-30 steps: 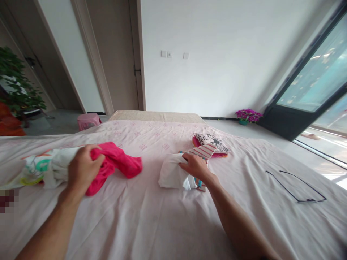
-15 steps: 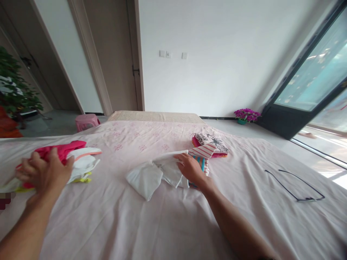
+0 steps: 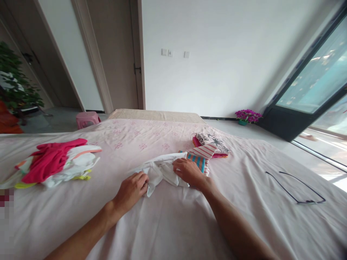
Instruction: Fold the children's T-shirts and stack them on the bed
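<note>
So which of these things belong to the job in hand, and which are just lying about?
Likely part of the job:
white cloth, being handled
striped cloth beside it
folded stack behind
loose clothes pile

Apparently just lying about:
glasses
pink stool
purple flowers
leafy plant

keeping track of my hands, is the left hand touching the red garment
Apart. The head view plainly shows a stretch of pale sheet between the left hand, at the white cloth, and the red garment.

Crumpled white cloth [image 3: 159, 169] on pinkish bedsheet [image 3: 173, 224]
</note>
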{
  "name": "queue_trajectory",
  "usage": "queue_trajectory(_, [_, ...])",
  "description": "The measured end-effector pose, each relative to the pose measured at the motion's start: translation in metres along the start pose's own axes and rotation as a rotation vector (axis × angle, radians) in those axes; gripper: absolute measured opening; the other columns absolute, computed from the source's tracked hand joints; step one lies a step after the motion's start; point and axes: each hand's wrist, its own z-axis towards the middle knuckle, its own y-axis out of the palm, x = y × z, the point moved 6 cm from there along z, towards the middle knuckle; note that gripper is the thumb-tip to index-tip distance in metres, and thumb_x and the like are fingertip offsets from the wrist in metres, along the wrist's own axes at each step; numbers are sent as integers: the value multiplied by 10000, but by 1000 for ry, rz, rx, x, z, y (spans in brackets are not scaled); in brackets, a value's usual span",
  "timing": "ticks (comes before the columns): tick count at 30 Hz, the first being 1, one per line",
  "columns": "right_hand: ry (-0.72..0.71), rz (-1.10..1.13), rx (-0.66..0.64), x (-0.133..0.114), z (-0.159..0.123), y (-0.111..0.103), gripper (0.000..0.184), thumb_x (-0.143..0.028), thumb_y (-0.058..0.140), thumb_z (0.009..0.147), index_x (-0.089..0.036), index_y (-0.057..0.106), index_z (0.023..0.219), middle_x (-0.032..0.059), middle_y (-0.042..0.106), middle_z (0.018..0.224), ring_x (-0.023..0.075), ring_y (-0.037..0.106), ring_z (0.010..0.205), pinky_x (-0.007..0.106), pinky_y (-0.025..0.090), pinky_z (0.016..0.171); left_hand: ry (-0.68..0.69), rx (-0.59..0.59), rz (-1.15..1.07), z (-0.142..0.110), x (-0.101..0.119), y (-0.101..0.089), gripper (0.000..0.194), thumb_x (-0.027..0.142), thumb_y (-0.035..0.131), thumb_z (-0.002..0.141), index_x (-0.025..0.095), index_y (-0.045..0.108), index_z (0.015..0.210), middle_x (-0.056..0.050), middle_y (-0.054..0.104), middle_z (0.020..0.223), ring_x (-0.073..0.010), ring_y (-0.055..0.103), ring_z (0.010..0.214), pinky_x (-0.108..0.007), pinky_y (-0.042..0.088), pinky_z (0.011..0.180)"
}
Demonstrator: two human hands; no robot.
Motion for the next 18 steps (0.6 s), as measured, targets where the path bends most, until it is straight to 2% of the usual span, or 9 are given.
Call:
queue_trajectory(2, [-22, 2, -14, 1, -1, -1, 150, -154, 601, 855, -213, 684, 966, 58, 694, 1062, 219, 621, 1014, 316, 427, 892, -110, 57, -107, 0, -23, -6, 124, 195, 485, 871, 227, 605, 868, -8, 680, 829, -177, 651, 792, -299, 472, 735])
queue_trajectory(4, [-57, 25, -40, 2, -2, 0, 228, -152, 632, 825, -227, 677, 1036, 56, 679, 1149, 226, 608, 1083, 318, 425, 918, -269, 165, -282, 0, -53, -19, 99, 268, 523, 863, 229, 602, 908, 1, 688, 828, -177, 657, 773, -298, 482, 726])
queue_trajectory(7, [-44, 34, -43, 4, -2, 2, 222, -163, 642, 819, -238, 683, 1024, 50, 676, 1186, 228, 601, 1124, 320, 417, 952, -483, 434, -685, -6, -98, -39, 190, 371, 606, 809, 218, 603, 922, 8, 681, 831, -184, 665, 787, -318, 522, 755])
queue_trajectory(9, [6, 13, -24, 5, -1, 3, 136, -181, 614, 850, -226, 689, 955, 60, 695, 1131, 226, 617, 1088, 318, 413, 950, -539, 613, -1005, -11, -120, -46, 247, 373, 679, 734, 207, 603, 901, 15, 676, 828, -187, 671, 806, -333, 549, 764])
queue_trajectory(11, [44, 1, -3, 4, 1, 2, 120, -187, 574, 876, -210, 682, 925, 73, 706, 1070, 221, 632, 1029, 314, 412, 930, -551, 719, -1240, -14, -133, -48, 299, 303, 751, 630, 195, 609, 870, 16, 683, 820, -197, 677, 830, -336, 568, 755])
queue_trajectory(14, [102, 114, 86, 3, 0, -7, 135, -199, 535, 885, -198, 660, 936, 67, 709, 985, 205, 634, 928, 301, 426, 853, -567, 749, -1393, -15, -144, -50, 323, 203, 782, 531, 182, 625, 813, -1, 707, 806, -223, 686, 835, -331, 590, 708])
queue_trajectory(16, [152, 334, 201, 7, -1, -19, 123, -228, 521, 878, -200, 635, 911, 41, 699, 901, 186, 620, 834, 279, 438, 764, -582, 746, -1439, -14, -150, -55, 280, 220, 777, 572, 182, 633, 810, -11, 723, 822, -227, 690, 828, -321, 601, 670])
queue_trajectory(18, [214, 657, 343, 16, -4, -31, 117, -264, 504, 866, -205, 601, 841, 8, 660, 780, 163, 585, 719, 257, 433, 660, -600, 745, -1470, -13, -156, -62, 208, 272, 747, 681, 189, 639, 838, -10, 733, 845, -206, 692, 836, -297, 605, 662])
